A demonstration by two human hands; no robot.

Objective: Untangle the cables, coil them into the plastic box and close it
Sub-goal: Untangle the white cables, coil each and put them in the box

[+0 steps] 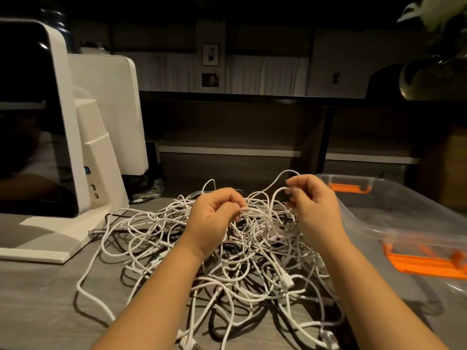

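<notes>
Both hands, left hand (214, 218) and right hand (313, 200), pinching white strands of cables (252, 261); yanking now probably just tightens knots.

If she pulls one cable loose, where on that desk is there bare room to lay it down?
Bare desk shows at the near left, bordered by the white monitor stand and the cable pile. A smaller strip lies behind the pile. The middle is crowded with cables and both hands; the plastic box fills the right.
</notes>
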